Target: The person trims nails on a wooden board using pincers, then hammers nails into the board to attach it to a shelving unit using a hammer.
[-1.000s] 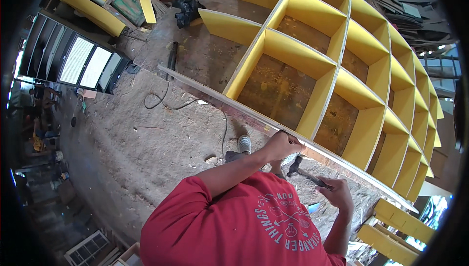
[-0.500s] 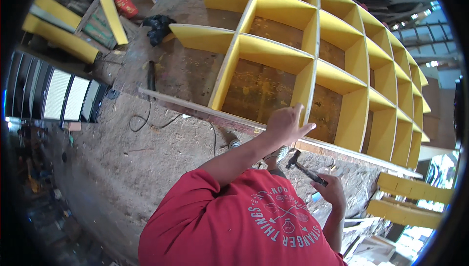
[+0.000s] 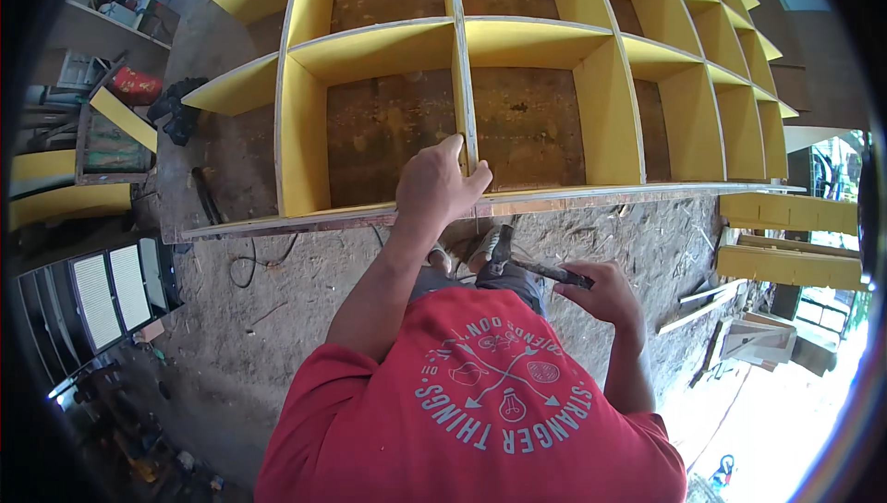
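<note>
A large grid of yellow panels with pale edges lies across a table in front of me. My left hand grips the near end of one upright divider, thumb on its right side and fingers on its left. In my right hand is a hammer, held by its dark handle, lower than the table edge. The hammer's head points left, above my shoes, and touches nothing I can see.
The table's near edge carries a long pale strip. Yellow boards are stacked at the right, with more yellow boards at the left. A dark rod-like tool lies on the table's left end. A thin cable hangs below there.
My view has turned, so the grid now sits more level and further left. The hammer has swung to a flatter angle. My left hand stays on the divider.
</note>
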A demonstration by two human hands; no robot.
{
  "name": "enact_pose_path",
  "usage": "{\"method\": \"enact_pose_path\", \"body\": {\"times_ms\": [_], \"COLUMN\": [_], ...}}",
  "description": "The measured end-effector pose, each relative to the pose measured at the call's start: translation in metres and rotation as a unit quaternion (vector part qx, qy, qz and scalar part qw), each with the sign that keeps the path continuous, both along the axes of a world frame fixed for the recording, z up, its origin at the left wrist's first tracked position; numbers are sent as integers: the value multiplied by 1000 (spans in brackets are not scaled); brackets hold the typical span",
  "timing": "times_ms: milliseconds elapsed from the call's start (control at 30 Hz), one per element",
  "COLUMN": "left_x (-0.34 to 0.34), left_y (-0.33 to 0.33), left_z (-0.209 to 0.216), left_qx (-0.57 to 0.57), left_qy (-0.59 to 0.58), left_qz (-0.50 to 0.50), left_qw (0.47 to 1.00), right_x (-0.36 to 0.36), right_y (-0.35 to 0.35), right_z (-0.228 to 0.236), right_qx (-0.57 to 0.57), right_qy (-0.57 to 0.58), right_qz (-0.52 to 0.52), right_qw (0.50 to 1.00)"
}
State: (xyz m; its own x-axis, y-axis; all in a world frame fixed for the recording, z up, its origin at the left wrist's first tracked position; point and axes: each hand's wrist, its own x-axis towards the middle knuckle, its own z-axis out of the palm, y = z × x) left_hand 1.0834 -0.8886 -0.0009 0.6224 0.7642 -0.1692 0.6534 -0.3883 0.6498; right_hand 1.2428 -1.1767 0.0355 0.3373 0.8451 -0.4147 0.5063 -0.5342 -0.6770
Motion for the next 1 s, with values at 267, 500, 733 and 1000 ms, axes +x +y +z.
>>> {"method": "enact_pose_path", "body": {"times_ms": [267, 500, 733, 1000], "left_x": [6, 4, 6, 1], "left_y": [-4, 3, 3, 6], "left_z": [-9, -21, -18, -21], "left_qx": [-23, -20, -6, -29], "left_qy": [25, -50, -58, -86], "left_qz": [51, 77, 51, 49], "left_qw": [998, 996, 997, 995], "right_x": [54, 91, 96, 83], "right_y": [19, 37, 55, 58], "right_z": [-16, -46, -49, -36], "right_qx": [-11, -11, -38, -46], "right_qy": [52, 105, 97, 75], "right_qz": [124, 200, 218, 203], "right_qw": [991, 974, 970, 975]}}
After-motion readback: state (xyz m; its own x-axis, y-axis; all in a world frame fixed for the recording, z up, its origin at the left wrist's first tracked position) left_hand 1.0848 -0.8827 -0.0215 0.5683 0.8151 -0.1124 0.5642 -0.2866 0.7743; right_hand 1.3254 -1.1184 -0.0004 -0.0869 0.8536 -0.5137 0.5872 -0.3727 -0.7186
